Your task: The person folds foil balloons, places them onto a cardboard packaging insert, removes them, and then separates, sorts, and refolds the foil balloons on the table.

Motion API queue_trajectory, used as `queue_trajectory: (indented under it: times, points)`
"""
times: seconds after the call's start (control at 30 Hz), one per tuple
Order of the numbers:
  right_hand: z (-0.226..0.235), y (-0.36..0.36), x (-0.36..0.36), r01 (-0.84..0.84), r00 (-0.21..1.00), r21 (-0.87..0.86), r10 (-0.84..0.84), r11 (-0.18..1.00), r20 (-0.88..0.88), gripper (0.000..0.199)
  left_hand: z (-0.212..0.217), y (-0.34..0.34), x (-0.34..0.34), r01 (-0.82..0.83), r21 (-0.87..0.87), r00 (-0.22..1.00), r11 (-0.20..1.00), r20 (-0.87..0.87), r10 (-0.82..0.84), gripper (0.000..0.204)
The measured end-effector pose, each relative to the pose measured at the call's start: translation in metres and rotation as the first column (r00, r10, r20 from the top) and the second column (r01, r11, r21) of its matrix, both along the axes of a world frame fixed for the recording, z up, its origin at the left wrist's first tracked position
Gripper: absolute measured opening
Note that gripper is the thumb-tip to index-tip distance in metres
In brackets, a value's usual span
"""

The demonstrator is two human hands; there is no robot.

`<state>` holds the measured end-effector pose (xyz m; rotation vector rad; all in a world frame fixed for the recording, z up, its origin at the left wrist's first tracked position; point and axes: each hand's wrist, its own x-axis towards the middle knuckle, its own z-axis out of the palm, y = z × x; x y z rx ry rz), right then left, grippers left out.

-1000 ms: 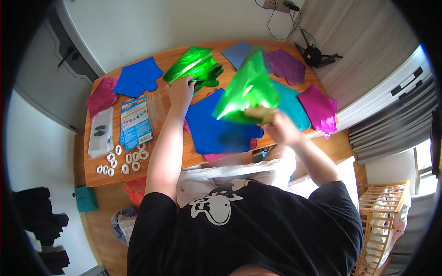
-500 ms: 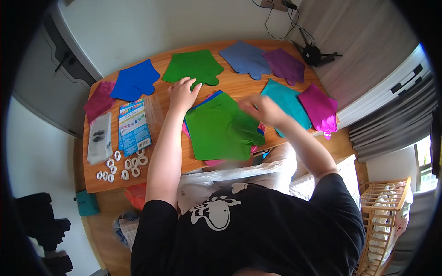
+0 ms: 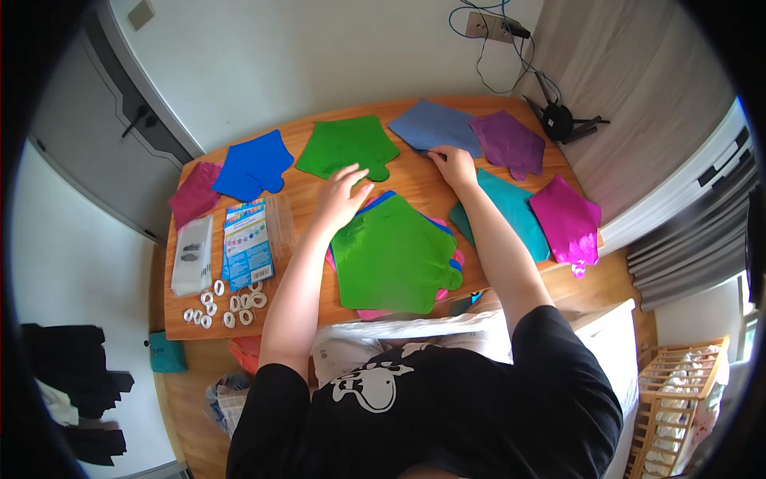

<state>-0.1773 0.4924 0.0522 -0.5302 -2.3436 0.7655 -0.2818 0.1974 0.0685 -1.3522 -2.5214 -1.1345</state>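
My right hand (image 3: pixel 453 166) pinches the near edge of a flat grey-blue foil balloon (image 3: pixel 435 126) at the back of the table, its tab hidden by my fingers. My left hand (image 3: pixel 343 199) hovers with fingers apart, between a dark green foil balloon (image 3: pixel 347 144) and the near stack. On top of that stack lies a bright green foil balloon (image 3: pixel 391 255), with blue and pink ones showing at its edges. A purple foil balloon (image 3: pixel 509 142) touches the grey-blue one. Right of the stack, a teal foil balloon (image 3: pixel 515 215) lies partly under my right forearm.
A magenta foil balloon (image 3: pixel 565 219) sits at the right edge. Toward the left are a blue one (image 3: pixel 254 164), a dark pink one (image 3: pixel 195 194), clear bags (image 3: pixel 191 255), printed packets (image 3: pixel 249 243) and several white ribbon rolls (image 3: pixel 246 302). A black router (image 3: pixel 558 122) stands beyond the far right corner.
My right hand has gone from above the stack to the grey-blue balloon and closed on its edge. My left hand has drawn back from the dark green balloon. The view has shifted slightly.
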Motion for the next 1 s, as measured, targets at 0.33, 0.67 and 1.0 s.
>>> queue_trajectory:
  times: [0.33, 0.67, 1.0]
  points:
    - [0.010, 0.019, 0.001, -0.010, 0.998, -0.218, -0.005, 0.976, -0.069, 0.027, 0.011, 0.145, -0.010, 0.205, -0.221, 0.886, 0.953, -0.373, -0.277, 0.059]
    - [0.002, 0.039, -0.010, -0.085, 0.901, -0.687, -0.239, 0.721, -0.362, 0.026, 0.020, 0.155, -0.012, 0.224, -0.236, 0.677, 0.946, -0.660, -0.325, 0.039]
    - [0.106, 0.110, 0.056, -0.161, 0.361, -0.622, -0.541, 0.766, -0.760, 0.020, 0.018, 0.176, -0.029, 0.124, -0.472, 0.761, 0.873, -0.520, -0.389, 0.022]
